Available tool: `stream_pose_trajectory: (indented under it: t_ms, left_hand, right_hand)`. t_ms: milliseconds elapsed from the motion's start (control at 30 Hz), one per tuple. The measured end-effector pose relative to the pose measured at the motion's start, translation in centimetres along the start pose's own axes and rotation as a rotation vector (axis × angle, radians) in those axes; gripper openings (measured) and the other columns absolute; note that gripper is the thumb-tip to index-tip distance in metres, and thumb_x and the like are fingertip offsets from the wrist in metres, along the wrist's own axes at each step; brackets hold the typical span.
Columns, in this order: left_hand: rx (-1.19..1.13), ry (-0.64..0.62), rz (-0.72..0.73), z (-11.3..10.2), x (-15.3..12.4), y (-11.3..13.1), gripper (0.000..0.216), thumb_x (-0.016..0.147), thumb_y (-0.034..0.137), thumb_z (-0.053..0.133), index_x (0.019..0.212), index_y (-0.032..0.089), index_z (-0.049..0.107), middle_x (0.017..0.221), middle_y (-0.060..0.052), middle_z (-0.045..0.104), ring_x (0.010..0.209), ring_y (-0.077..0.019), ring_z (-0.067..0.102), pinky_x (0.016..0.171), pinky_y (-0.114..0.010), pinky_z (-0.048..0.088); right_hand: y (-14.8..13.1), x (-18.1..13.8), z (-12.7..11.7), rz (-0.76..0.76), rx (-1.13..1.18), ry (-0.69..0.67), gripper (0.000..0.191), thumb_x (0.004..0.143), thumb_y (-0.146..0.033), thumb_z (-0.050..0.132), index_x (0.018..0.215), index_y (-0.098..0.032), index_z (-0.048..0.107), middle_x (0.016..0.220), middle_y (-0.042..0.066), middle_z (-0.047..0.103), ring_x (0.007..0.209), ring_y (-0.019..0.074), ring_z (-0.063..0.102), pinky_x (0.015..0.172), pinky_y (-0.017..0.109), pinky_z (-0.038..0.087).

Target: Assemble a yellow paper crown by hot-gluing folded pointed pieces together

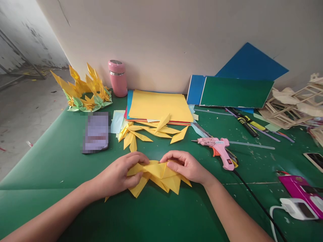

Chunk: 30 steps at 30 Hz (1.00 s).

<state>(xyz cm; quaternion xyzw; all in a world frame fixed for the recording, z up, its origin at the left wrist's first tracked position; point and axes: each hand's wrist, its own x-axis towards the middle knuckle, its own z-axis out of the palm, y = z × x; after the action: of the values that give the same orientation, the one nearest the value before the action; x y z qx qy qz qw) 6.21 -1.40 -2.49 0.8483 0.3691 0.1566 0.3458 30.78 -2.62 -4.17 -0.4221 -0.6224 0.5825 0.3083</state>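
Observation:
A piece of folded yellow paper [161, 173] with several pointed leaves lies low over the green table, held between both hands. My left hand [122, 173] is closed on its left end, thumb in front and fingers behind. At the right end, my right hand [188, 166] pinches the paper between thumb and fingers. Just beyond the hands lie several loose folded yellow paper pieces [143, 134]. To the right of my right hand, a pink glue gun [219, 148] rests on its side, its nozzle toward the left.
Behind the loose pieces is a stack of coloured paper [160, 106]. A paper crown [87, 92], a pink flask [118, 79] and a blurred phone [96, 132] stand or lie on the left. A black cable [257, 201], cutter knives [247, 126] and a wooden stick model [287, 104] occupy the right.

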Motion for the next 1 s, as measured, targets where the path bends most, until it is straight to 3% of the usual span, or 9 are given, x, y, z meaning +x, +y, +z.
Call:
stream_pose_trajectory:
  t_ms: [167, 367, 600, 1000]
  left_hand:
    - [-0.011, 0.006, -0.017, 0.1, 0.1, 0.1, 0.029, 0.079, 0.016, 0.042, 0.104, 0.021, 0.056, 0.106, -0.005, 0.066, 0.097, -0.0176, 0.062, 0.087, -0.031, 0.05]
    - [-0.014, 0.005, -0.02, 0.1, 0.0, 0.2, 0.026, 0.083, 0.019, 0.042, 0.104, 0.021, 0.056, 0.107, -0.005, 0.066, 0.097, -0.0177, 0.062, 0.086, -0.031, 0.051]
    - [0.047, 0.052, 0.06, 1.0, -0.2, 0.6, 0.03, 0.078, 0.011, 0.042, 0.104, 0.019, 0.056, 0.109, -0.008, 0.064, 0.099, -0.0175, 0.062, 0.087, -0.03, 0.051]
    - [0.047, 0.057, 0.096, 1.7, -0.6, 0.3, 0.03, 0.081, 0.014, 0.046, 0.108, 0.023, 0.056, 0.113, -0.006, 0.062, 0.1, -0.0176, 0.061, 0.085, -0.028, 0.052]
  right_hand:
    - [-0.5, 0.0, 0.3, -0.021, -0.108, -0.023, 0.008, 0.082, -0.026, 0.059, 0.086, -0.02, 0.063, 0.09, 0.003, 0.065, 0.083, 0.0165, 0.06, 0.074, 0.027, 0.048]
    - [-0.7, 0.0, 0.5, -0.018, -0.16, -0.026, 0.004, 0.081, -0.024, 0.058, 0.082, -0.02, 0.06, 0.085, 0.001, 0.062, 0.08, 0.0157, 0.057, 0.073, 0.027, 0.045]
    - [-0.4, 0.3, 0.9, 0.001, -0.199, 0.059, 0.009, 0.08, -0.024, 0.059, 0.08, -0.022, 0.05, 0.078, -0.003, 0.052, 0.075, 0.0138, 0.051, 0.068, 0.026, 0.041]
    - [-0.4, 0.5, 1.3, 0.006, -0.265, 0.106, 0.01, 0.081, -0.023, 0.057, 0.081, -0.023, 0.047, 0.078, -0.003, 0.052, 0.076, 0.014, 0.052, 0.07, 0.027, 0.041]
